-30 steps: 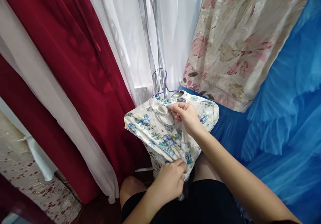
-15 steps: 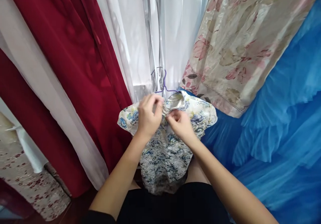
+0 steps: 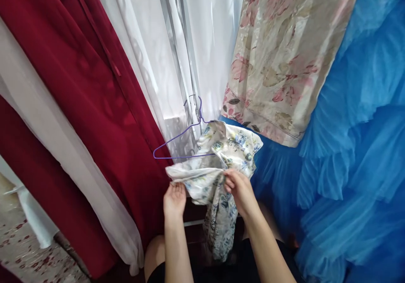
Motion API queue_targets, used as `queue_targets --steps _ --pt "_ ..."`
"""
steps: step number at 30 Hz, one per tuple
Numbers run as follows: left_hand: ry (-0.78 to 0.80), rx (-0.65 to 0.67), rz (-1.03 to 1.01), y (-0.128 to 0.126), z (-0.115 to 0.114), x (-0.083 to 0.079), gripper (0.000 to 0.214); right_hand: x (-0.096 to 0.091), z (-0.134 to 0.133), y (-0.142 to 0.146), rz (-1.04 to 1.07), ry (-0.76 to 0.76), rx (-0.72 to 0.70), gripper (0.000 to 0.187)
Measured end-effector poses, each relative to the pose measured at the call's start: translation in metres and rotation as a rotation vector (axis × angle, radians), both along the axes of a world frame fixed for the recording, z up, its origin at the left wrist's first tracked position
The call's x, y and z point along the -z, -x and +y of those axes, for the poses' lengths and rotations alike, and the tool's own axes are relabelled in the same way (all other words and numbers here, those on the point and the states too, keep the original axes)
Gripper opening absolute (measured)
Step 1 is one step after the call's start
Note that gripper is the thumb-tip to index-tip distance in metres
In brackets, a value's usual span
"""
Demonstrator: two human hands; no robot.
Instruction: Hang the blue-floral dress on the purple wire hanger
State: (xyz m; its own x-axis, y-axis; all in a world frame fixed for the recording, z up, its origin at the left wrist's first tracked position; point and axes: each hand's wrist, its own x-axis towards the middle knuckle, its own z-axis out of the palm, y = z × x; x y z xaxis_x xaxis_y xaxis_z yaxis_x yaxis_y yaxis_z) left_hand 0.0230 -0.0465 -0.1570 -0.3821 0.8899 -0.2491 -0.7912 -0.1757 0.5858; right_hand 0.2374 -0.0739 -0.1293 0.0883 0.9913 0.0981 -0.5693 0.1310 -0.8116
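Note:
A white floral blouse (image 3: 238,145) with blue and yellow flowers hangs by one shoulder from a purple wire hanger (image 3: 177,136). The hanger's left arm is bare, and its hook rests near thin metal bars. My left hand (image 3: 175,196) grips the loose left side of the blouse and holds it out below the hanger. My right hand (image 3: 237,188) pinches the blouse's front edge near the middle. The lower part of the blouse dangles between my arms. Cloth partly hides the fingertips of both hands.
Dark red cloth (image 3: 85,88) and white drapes (image 3: 209,42) hang behind and to the left. A beige garment with pink flowers (image 3: 278,63) hangs at the upper right. Ruffled blue tulle (image 3: 348,160) fills the right side. My legs are below.
The left shoulder of the blouse has come off the hanger, leaving that arm bare. My left hand has moved down and left with the cloth; my right hand has moved slightly lower.

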Motion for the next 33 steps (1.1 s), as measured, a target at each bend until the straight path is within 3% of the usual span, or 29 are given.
queue_targets --steps 2,4,7,10,12,15,17,19,21,23,29,31,33 --pt "0.063 0.063 -0.060 -0.027 -0.016 0.020 0.029 0.023 0.004 -0.019 0.188 0.104 0.198 0.022" --pt "0.015 0.175 -0.067 -0.053 -0.028 0.022 0.020 0.041 0.008 -0.036 0.323 0.169 0.410 0.021" --pt "-0.237 0.322 0.066 -0.089 -0.045 -0.001 0.008 0.052 0.013 -0.050 0.404 0.210 0.678 0.016" --pt "-0.427 0.388 0.340 -0.115 -0.066 -0.029 0.019 0.044 0.008 -0.046 0.251 0.126 0.815 0.015" --pt "-0.471 0.390 0.531 -0.123 -0.080 -0.040 0.022 0.035 -0.002 -0.040 -0.019 0.032 0.650 0.014" --pt "-0.506 0.349 0.752 -0.123 -0.092 -0.045 0.024 0.022 -0.022 -0.028 -0.330 -0.003 0.043 0.030" --pt "-0.517 0.313 0.898 -0.117 -0.093 -0.044 0.025 0.016 -0.035 -0.019 -0.323 0.002 -0.264 0.037" --pt "-0.492 0.278 1.042 -0.108 -0.090 -0.044 0.026 0.012 -0.046 -0.011 -0.231 0.035 -0.446 0.047" --pt "-0.445 0.278 1.119 -0.095 -0.087 -0.044 0.026 0.007 -0.055 -0.010 -0.163 0.098 -0.567 0.058" --pt "-0.416 0.376 1.114 -0.083 -0.087 -0.044 0.027 0.002 -0.061 -0.016 -0.193 0.123 -0.643 0.064" --pt "-0.553 1.037 1.026 -0.069 -0.110 -0.025 0.079 -0.009 -0.071 -0.066 -0.546 -0.180 -0.959 0.071" --pt "-0.488 1.129 1.109 -0.067 -0.123 -0.013 0.077 -0.014 -0.074 -0.086 -0.562 -0.188 -0.965 0.076" --pt "-0.373 1.160 1.295 -0.058 -0.131 -0.004 0.063 -0.024 -0.074 -0.108 -0.556 -0.172 -0.918 0.069"
